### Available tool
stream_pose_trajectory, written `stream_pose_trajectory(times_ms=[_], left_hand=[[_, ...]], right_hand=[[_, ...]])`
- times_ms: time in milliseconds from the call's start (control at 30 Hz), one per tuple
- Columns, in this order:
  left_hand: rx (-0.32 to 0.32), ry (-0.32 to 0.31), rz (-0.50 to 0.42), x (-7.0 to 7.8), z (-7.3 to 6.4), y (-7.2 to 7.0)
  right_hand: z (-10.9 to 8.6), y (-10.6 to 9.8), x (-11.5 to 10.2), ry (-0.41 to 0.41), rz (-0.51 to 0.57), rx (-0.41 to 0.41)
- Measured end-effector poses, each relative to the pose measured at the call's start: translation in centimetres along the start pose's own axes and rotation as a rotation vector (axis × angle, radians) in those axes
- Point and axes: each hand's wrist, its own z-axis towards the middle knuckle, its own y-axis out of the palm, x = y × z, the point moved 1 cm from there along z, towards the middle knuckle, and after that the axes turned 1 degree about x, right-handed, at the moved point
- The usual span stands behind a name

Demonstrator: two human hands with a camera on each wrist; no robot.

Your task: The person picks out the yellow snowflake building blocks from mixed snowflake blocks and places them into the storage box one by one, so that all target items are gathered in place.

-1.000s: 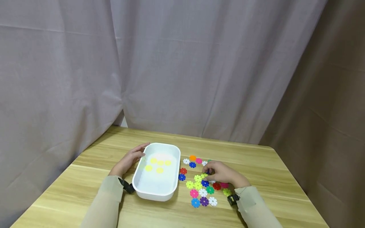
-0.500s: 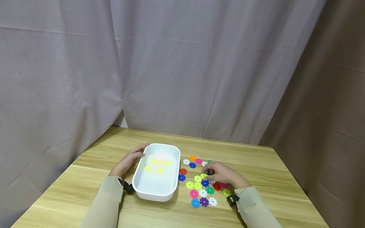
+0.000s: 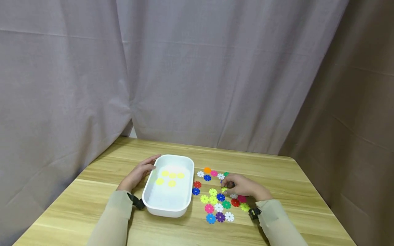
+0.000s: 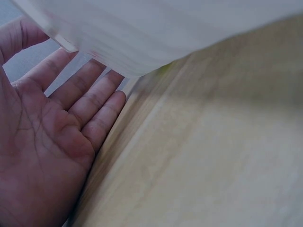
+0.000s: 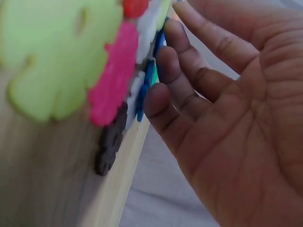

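Observation:
My left hand (image 3: 140, 173) is at the left wall of the white tray (image 3: 167, 204), thumb at the rim. In the left wrist view its straight fingers (image 4: 90, 101) lie along the tray's outside. Several yellow discs (image 3: 172, 183) lie inside the tray. To the right, my right hand (image 3: 243, 187) reaches into a spread of colored notched snowflake discs, its thumb and forefinger pinching a yellow-green disc (image 3: 224, 189), partly hidden by the fingers. In the right wrist view the other fingers (image 5: 158, 101) are bent above blue and white discs.
Loose discs lie on the wooden table (image 3: 172, 232): orange (image 3: 207, 169), red (image 3: 197, 184), purple (image 3: 220, 217), light blue (image 3: 210, 218) and more yellow-green ones (image 3: 204, 199). A grey curtain (image 3: 184, 85) hangs behind the table's far edge.
My right hand has shifted slightly right, and the yellow-green disc at its fingertips has come with it. Red and white discs beside it have slid a little. The left hand stays at the tray.

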Motion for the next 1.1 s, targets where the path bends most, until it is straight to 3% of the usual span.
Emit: stream_pose_trajectory(times_ms=[133, 600, 833, 1100], left_hand=[[0.003, 0.006, 0.000, 0.0, 0.0, 0.0], [-0.004, 0.022, 0.006, 0.0, -0.1, 0.1], [-0.019, 0.054, 0.009, 0.1, 0.0, 0.0], [-0.011, 0.029, 0.029, -0.1, -0.1, 0.0]], right_hand=[[-0.1, -0.2, 0.2, 0.046, 0.020, -0.018], [-0.2, 0.0, 0.4, 0.076, -0.005, 0.020], [0.1, -0.2, 0.0, 0.018, -0.004, 0.073], [0.9, -0.4, -1.0, -0.037, 0.039, 0.139]])
